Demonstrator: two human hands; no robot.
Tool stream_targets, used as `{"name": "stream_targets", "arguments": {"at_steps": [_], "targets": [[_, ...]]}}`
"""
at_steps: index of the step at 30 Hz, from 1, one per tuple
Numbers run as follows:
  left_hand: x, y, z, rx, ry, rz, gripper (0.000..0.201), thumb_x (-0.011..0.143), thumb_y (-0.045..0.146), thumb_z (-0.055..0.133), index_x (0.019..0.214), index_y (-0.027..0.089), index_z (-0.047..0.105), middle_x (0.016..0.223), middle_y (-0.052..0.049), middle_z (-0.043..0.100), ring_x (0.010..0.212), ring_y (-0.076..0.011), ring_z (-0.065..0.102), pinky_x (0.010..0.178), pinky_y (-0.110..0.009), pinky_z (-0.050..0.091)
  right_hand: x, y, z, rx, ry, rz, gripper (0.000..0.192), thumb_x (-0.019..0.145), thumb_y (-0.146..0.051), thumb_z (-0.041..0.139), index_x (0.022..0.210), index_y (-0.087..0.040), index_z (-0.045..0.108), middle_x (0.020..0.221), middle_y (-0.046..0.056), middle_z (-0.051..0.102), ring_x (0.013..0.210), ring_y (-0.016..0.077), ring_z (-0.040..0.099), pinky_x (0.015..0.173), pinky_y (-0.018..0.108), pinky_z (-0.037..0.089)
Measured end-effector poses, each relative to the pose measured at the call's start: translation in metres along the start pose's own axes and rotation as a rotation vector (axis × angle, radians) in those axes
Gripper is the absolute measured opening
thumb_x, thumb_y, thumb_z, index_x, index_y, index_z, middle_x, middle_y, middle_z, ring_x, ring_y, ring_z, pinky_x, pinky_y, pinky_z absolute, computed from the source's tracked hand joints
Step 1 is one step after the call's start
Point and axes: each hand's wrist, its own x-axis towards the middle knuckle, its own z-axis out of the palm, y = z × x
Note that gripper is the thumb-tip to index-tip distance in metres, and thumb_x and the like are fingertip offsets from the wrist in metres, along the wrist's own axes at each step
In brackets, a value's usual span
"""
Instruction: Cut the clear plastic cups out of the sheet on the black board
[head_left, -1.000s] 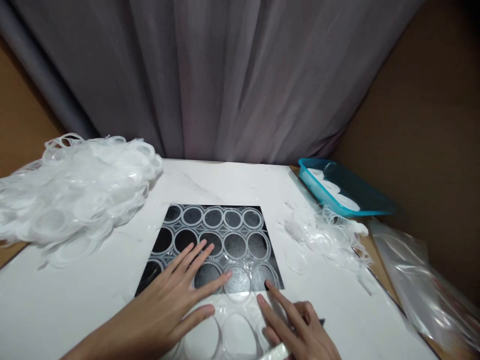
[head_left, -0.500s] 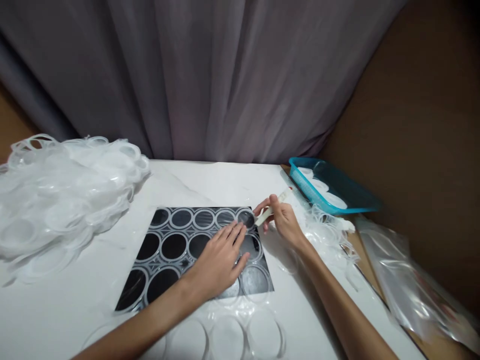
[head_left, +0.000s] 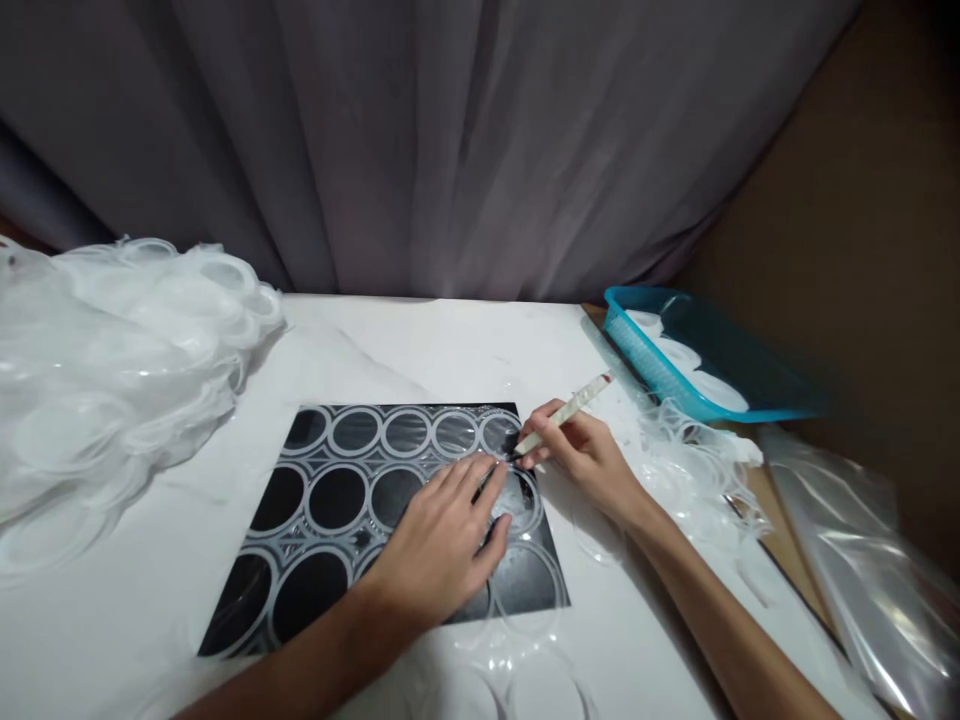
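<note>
A clear plastic sheet printed with rows of pale rings [head_left: 337, 498] lies over a flat black board [head_left: 551, 590]. My left hand [head_left: 442, 530] rests palm down on the sheet, fingers stretched forward and slightly apart. In my right hand [head_left: 574, 450] is a slim, cream-coloured, pen-like craft knife [head_left: 566, 412], held slantwise like a pencil. Its dark tip meets the sheet close to the upper right ring, just ahead of my left fingertips. The exact shape of the tip is too small to tell.
Piled ring-printed plastic sheets [head_left: 142, 370] fill the left side of the white table [head_left: 420, 345]. At the back right stands a blue basket [head_left: 645, 355] holding several white discs [head_left: 716, 390]. Plastic scraps [head_left: 675, 470] and clear plastic bags [head_left: 847, 540] lie along the right.
My right hand has brought the knife's tip down and nearer, from beside the top right ring to its lower edge. My left hand stays on the sheet; the view has shifted slightly.
</note>
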Motion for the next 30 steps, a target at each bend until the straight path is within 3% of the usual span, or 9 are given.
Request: {"name": "stream_targets", "arguments": {"at_steps": [11, 15, 18, 22, 25, 30], "targets": [[0.0, 0.003, -0.001, 0.016, -0.051, -0.047, 0.049, 0.105, 0.035, 0.046, 0.148, 0.011, 0.05, 0.139, -0.01, 0.06, 0.133, -0.0267, 0.052, 0.102, -0.042, 0.055, 0.005, 0.007, 0.002, -0.025, -0.017, -0.043, 0.027, 0.105, -0.042, 0.059, 0.105, -0.016, 0.061, 0.086, 0.006, 0.069, 0.075, 0.0193, 0.071, 0.075, 0.036, 0.056], [-0.001, 0.005, -0.001, 0.05, -0.04, -0.067, 0.049, 0.105, 0.035, 0.045, 0.148, 0.013, 0.052, 0.138, -0.011, 0.06, 0.131, -0.0282, 0.053, 0.097, -0.043, 0.058, 0.002, -0.003, 0.001, -0.054, -0.034, -0.06, 0.025, 0.102, -0.041, 0.065, 0.101, -0.015, 0.066, 0.096, 0.008, 0.069, 0.078, 0.0188, 0.071, 0.075, 0.035, 0.057], [-0.002, 0.005, 0.0, 0.073, -0.003, -0.055, 0.047, 0.105, 0.034, 0.046, 0.145, 0.011, 0.056, 0.138, -0.014, 0.061, 0.128, -0.0301, 0.056, 0.096, -0.045, 0.058, -0.005, -0.017, -0.004, -0.234, -0.188, -0.146, 0.02, 0.103, -0.035, 0.062, 0.104, -0.018, 0.074, 0.107, 0.009, 0.071, 0.094, 0.0214, 0.071, 0.086, 0.038, 0.057], [-0.003, 0.003, 0.002, 0.063, 0.047, -0.019, 0.045, 0.103, 0.034, 0.049, 0.138, 0.009, 0.062, 0.137, -0.018, 0.062, 0.126, -0.0323, 0.059, 0.098, -0.046, 0.057, -0.016, -0.019, -0.013, -0.49, -0.386, -0.332, 0.033, 0.108, -0.023, 0.049, 0.132, -0.027, 0.071, 0.135, 0.008, 0.067, 0.126, 0.0232, 0.062, 0.107, 0.043, 0.052], [-0.003, 0.002, 0.002, 0.048, 0.039, -0.028, 0.046, 0.103, 0.035, 0.05, 0.14, 0.009, 0.061, 0.138, -0.019, 0.061, 0.127, -0.0326, 0.059, 0.1, -0.047, 0.057, -0.021, -0.004, -0.014, -0.646, -0.366, -0.495, 0.046, 0.105, -0.016, 0.05, 0.15, -0.025, 0.057, 0.149, 0.008, 0.059, 0.137, 0.023, 0.056, 0.113, 0.043, 0.048], [-0.003, 0.002, 0.0, 0.024, 0.033, -0.045, 0.047, 0.103, 0.035, 0.051, 0.143, 0.012, 0.059, 0.141, -0.015, 0.06, 0.131, -0.0312, 0.057, 0.103, -0.047, 0.056, -0.012, 0.009, -0.004, -0.92, -0.19, -0.617, 0.047, 0.106, -0.015, 0.05, 0.152, -0.021, 0.054, 0.146, 0.008, 0.062, 0.126, 0.0243, 0.065, 0.109, 0.048, 0.049]]}}
